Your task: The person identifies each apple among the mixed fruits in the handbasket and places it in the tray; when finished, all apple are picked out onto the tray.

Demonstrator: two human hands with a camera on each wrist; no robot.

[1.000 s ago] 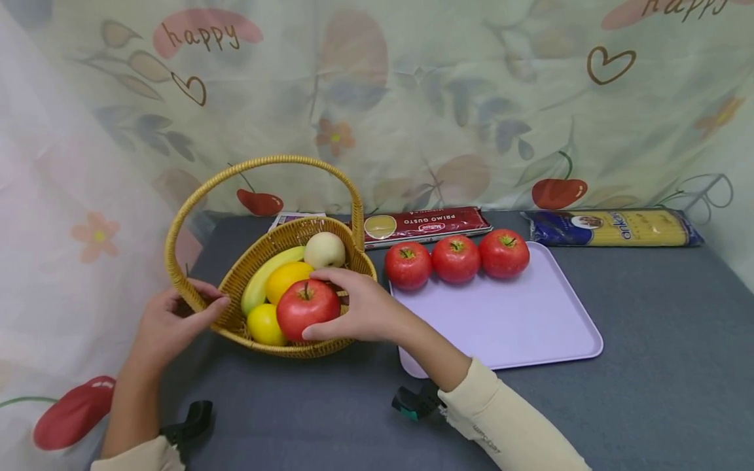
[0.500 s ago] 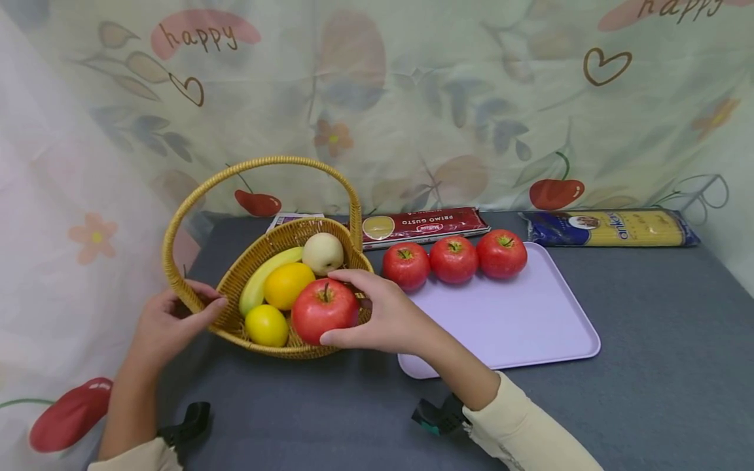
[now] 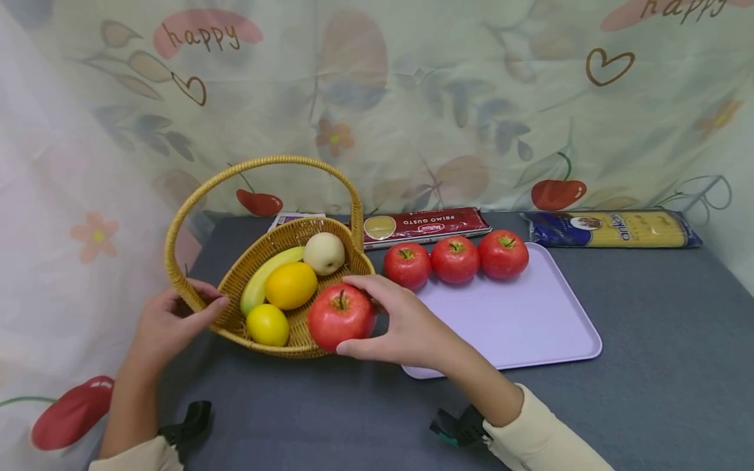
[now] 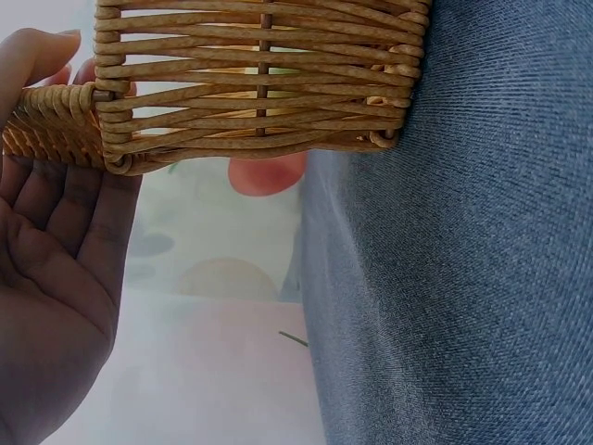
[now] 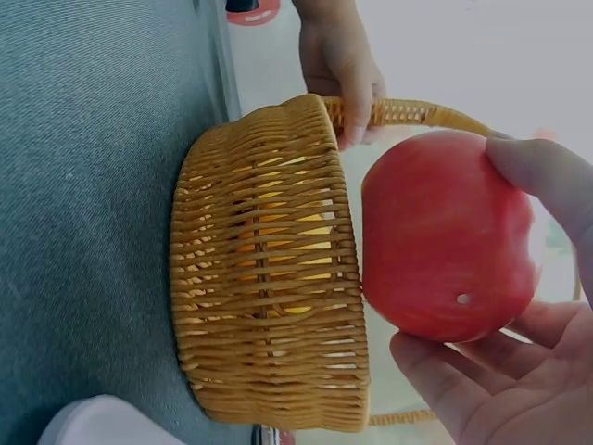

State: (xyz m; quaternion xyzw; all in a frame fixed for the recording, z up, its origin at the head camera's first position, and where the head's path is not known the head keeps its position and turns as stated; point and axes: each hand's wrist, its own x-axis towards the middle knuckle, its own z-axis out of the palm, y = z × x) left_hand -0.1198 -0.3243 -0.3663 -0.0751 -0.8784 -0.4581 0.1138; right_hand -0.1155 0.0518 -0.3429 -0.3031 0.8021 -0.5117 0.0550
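My right hand (image 3: 400, 320) holds a red apple (image 3: 341, 317) between thumb and fingers over the near right rim of a wicker basket (image 3: 306, 351). In the right wrist view the apple (image 5: 449, 236) is above the basket's rim, in the curve of the fingers. My left hand (image 3: 177, 320) grips the base of the basket's handle (image 3: 190, 294) at its left side; the left wrist view shows the fingers around the wicker (image 4: 56, 116). Inside the basket lie a banana (image 3: 265, 278), an orange (image 3: 291, 286), a lemon (image 3: 268, 325) and a pale round pear (image 3: 324, 254).
A lilac tray (image 3: 512, 327) lies right of the basket, with three red apples (image 3: 455, 260) along its far edge. Behind are a red pasta packet (image 3: 427, 227) and a yellow-and-blue spaghetti packet (image 3: 618, 228). A patterned curtain (image 3: 412, 98) hangs at the back.
My right hand has moved right and slightly toward me with the apple, from over the fruit to the basket's near right rim. The left hand has stayed at the handle.
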